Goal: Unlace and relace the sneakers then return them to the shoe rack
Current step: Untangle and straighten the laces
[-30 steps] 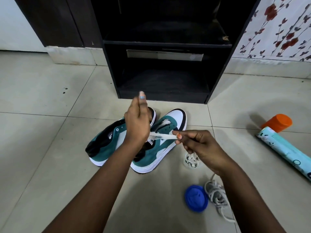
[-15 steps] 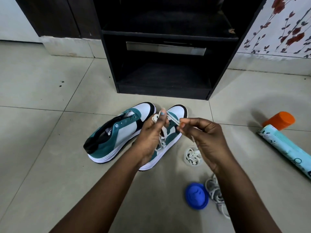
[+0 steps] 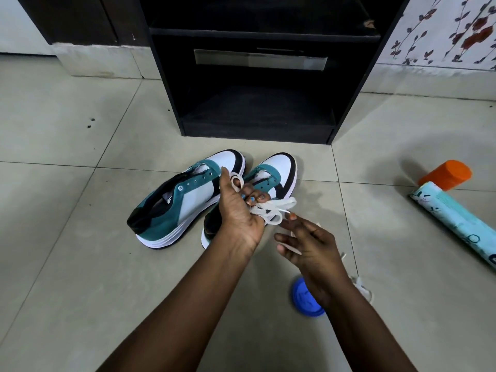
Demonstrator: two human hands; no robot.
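Both sneakers (image 3: 188, 202) lie unlaced before the shoe rack (image 3: 257, 130); our left hand (image 3: 239, 210) grips a bundled lace (image 3: 271, 209), our right hand (image 3: 308, 242) is loose and empty, so relacing remains.

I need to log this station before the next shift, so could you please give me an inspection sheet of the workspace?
Surface: pale tiled floor, dark specks at left.
Job's things: two teal-and-white sneakers, eyelets empty; white lace bunched; black shoe rack, shelves bare.
Clutter: blue lid, orange-capped can, another lace.
Hands: left hand grips lace; right hand open beside it.
Cables: nothing seen.
Surroundings: floral wall.
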